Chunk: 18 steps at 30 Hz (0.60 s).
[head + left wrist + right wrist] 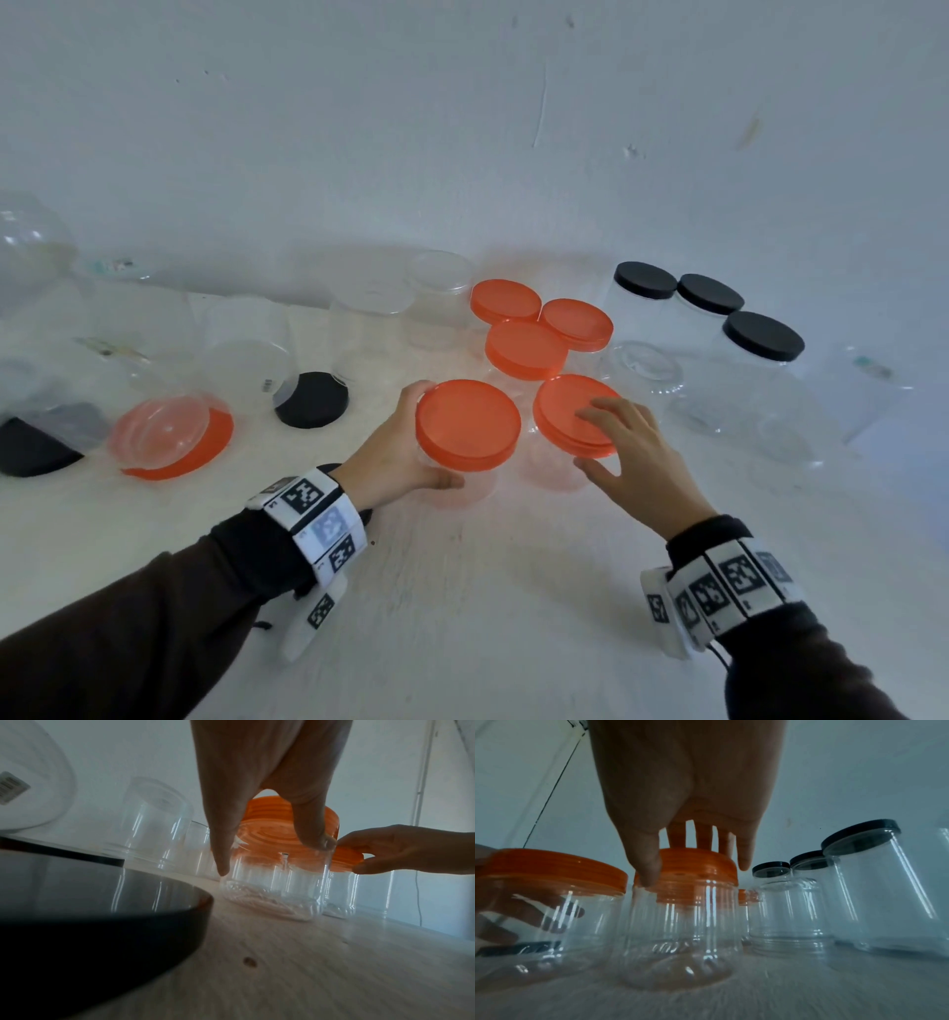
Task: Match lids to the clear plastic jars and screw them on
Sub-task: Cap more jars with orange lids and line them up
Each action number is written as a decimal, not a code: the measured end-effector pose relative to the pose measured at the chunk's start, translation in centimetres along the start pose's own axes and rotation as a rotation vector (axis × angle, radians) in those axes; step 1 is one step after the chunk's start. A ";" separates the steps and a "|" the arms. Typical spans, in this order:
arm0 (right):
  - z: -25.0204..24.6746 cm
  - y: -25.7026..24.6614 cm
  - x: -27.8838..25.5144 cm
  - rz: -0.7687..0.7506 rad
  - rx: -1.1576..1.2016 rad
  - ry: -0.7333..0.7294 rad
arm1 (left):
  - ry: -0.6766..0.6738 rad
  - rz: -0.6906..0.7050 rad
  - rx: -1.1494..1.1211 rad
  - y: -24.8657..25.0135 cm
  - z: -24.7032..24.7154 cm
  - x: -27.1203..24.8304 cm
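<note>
Left hand: grasping the clear wall of the near orange-lidded jar, thumb on the near side, fingers round the far side; through the plastic the right wrist view shows those fingers curled.
Near orange-lidded jar: upright on the counter, orange lid seated on top.
Right hand: fingers spread and relaxed over the second orange-lidded jar; fingertips rest on its lid top, thumb lies at the lid's near rim. Not clenched; whether it actually pinches the lid cannot be told.
Second orange-lidded jar: upright, just beside the left hand's jar, on that jar's right.
Beyond both hands: three more orange-lidded jars in a tight cluster, lids touching or overlapping in view.
Beyond and right of the right hand: three black-lidded jars upright in a row; one clear open jar stands between them and the orange cluster.
Left of the left hand: a loose black lid flat on the counter, a clear jar partly over its far edge.
Further left: an orange lid flat on the counter with a clear jar lying across it; a second black lid at the picture's edge.
Beyond the left hand: several clear jars without lids, some near the wall.
</note>
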State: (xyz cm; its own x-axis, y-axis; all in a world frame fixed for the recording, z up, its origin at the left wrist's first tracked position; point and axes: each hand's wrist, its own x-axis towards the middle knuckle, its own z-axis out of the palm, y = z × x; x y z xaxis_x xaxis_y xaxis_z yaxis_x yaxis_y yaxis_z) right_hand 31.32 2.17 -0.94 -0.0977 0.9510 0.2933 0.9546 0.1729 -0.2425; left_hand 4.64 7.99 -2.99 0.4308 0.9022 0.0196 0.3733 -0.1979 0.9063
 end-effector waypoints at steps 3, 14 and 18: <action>-0.4 1.0 0.5 -0.002 0.011 -0.012 | 0.049 0.002 -0.015 0.3 0.6 1.1; -0.2 3.9 2.9 -0.117 0.064 -0.043 | 0.109 -0.018 0.020 1.1 2.8 4.4; -0.1 4.2 3.5 -0.147 0.075 -0.029 | 0.114 -0.047 0.050 0.9 3.0 4.8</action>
State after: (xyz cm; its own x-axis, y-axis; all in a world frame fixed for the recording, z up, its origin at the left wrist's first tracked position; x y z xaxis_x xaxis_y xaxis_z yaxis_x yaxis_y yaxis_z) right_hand 35.02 6.22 -0.84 -0.2437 0.9210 0.3040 0.9059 0.3281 -0.2678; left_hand 9.46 10.97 -3.38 0.3163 0.9482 0.0281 0.4330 -0.1707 0.8851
